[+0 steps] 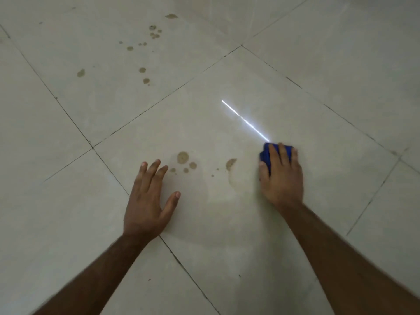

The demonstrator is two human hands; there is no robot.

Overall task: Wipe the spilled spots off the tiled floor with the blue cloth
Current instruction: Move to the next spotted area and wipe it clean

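Observation:
My right hand (281, 176) presses a bunched blue cloth (266, 155) flat onto the pale tiled floor (227, 223), fingers laid over it; only the cloth's far and left edges show. My left hand (147, 201) lies flat on the floor with fingers spread, holding nothing. Between the hands sit brown spilled spots (183, 157), and a smeared spot (230, 164) with a faint wet trail lies just left of the cloth. A second group of brown spots (142, 70) is scattered on the far left tile, with more further away (155, 34).
Dark grout lines (92, 147) cross the floor diagonally. A bright streak of reflected light (245, 120) runs across the tile just beyond the cloth.

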